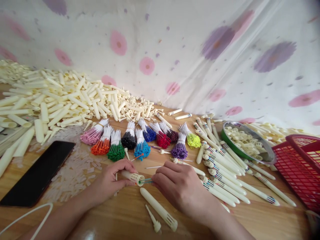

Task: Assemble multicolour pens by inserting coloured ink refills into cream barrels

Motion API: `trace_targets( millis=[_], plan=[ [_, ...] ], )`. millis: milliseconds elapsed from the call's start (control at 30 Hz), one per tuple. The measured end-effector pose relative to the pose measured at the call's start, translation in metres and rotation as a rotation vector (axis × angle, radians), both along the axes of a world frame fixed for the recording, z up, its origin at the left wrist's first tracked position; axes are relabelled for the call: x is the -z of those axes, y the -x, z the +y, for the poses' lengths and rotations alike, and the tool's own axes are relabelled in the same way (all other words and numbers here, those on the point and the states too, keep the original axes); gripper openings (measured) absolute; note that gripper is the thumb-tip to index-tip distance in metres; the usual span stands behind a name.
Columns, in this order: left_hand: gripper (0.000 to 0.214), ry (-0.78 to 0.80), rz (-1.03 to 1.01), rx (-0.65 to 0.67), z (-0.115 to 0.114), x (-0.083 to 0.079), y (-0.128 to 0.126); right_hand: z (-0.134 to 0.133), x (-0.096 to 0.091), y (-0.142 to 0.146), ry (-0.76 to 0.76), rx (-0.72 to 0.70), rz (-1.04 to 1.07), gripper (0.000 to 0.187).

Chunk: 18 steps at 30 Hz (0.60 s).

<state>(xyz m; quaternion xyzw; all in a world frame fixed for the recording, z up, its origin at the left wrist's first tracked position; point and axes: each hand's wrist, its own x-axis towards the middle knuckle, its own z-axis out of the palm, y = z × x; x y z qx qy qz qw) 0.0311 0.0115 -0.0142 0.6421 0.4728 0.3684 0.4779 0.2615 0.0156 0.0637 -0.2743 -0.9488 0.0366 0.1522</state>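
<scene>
My left hand (116, 181) is closed around a cream slotted pen barrel (133, 177), its open end facing right. Close to that opening, my right hand (180, 186) pinches thin green-blue pen refills (147, 181) whose ends reach into the barrel. My right fingertips are partly hidden. Below the hands lie another cream barrel (158, 208) with slots and a small pointed cream piece (153, 218). Just beyond them are bundles of coloured refills, among them green (115, 149), light blue (142, 150), purple (179, 150) and orange (99, 146).
A big heap of cream barrels (62, 96) covers the back left. A black phone (37, 171) lies beside scattered clear pieces (75, 170). To the right are several assembled pens (222, 176), a green-sided bowl (231, 146) of small cream parts and a red basket (297, 166).
</scene>
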Motion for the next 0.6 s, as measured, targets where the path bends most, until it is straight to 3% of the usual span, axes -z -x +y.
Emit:
trace_targets(
  millis=[300, 600],
  plan=[
    [0.021, 0.091, 0.112, 0.113, 0.002, -0.011, 0.003, 0.003, 0.001, -0.006, -0.051, -0.015, 0.085, 0.029],
    [0.026, 0.099, 0.122, 0.154, 0.001, -0.015, 0.001, 0.009, 0.009, -0.005, 0.028, -0.007, 0.161, 0.021]
  ],
)
